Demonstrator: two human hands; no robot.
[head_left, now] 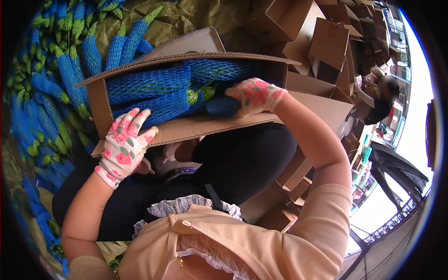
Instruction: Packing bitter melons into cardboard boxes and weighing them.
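Note:
A cardboard box (214,127) lies across my lap. Inside it are several bitter gourds (151,85) in blue foam net sleeves, with green tips showing near the middle. My right hand (257,95), in a white floral glove, reaches into the box's right end. Its fingers curl round the end of a blue-sleeved bitter gourd (221,106), partly hidden by the hand and the box wall. My left hand (125,143), gloved alike, rests at the near left corner of the box. Its fingers stretch out over the edge against the nearest sleeved gourd (158,109).
A large heap of sleeved bitter gourds (70,74) covers the left side. Behind the box sits a pale tray (191,43) on an olive sheet (163,21). Several open cardboard boxes (322,46) crowd the right, with another person (378,100) beyond them.

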